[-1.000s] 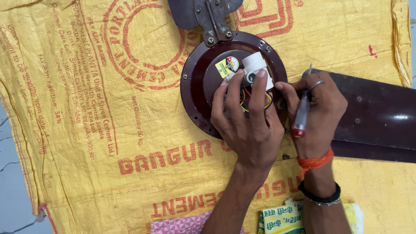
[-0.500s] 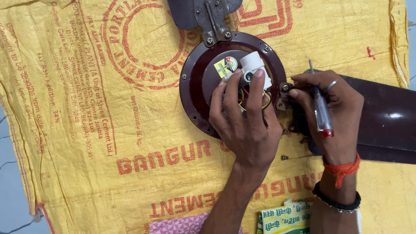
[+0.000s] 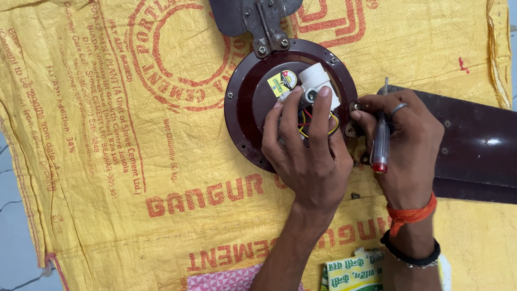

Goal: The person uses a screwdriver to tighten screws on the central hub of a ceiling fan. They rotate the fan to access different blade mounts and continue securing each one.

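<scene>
A dark maroon ceiling fan motor [image 3: 242, 102] lies on a yellow woven sack [image 3: 107, 161]. My left hand [image 3: 307, 151] rests flat on the motor's centre, fingers by a white capacitor [image 3: 318, 78] and coloured wires [image 3: 307, 121]. My right hand [image 3: 401, 145] holds a clear-handled screwdriver [image 3: 381, 143] with a red end cap, tucked upright in the palm, while its fingertips pinch a small screw or bracket [image 3: 355, 108] at the motor's right rim, where a brown fan blade [image 3: 479, 145] joins.
Another blade bracket [image 3: 258, 19] sticks out at the motor's top. A small loose screw [image 3: 354, 196] lies on the sack below the motor. Green and yellow packets [image 3: 353, 272] and pink patterned cloth [image 3: 226, 280] sit at the bottom edge. Grey floor [image 3: 13, 215] shows at left.
My right hand has turned the screwdriver from slanted to upright in the palm and brought its fingertips onto the blade joint at the motor's rim. The left hand stays put.
</scene>
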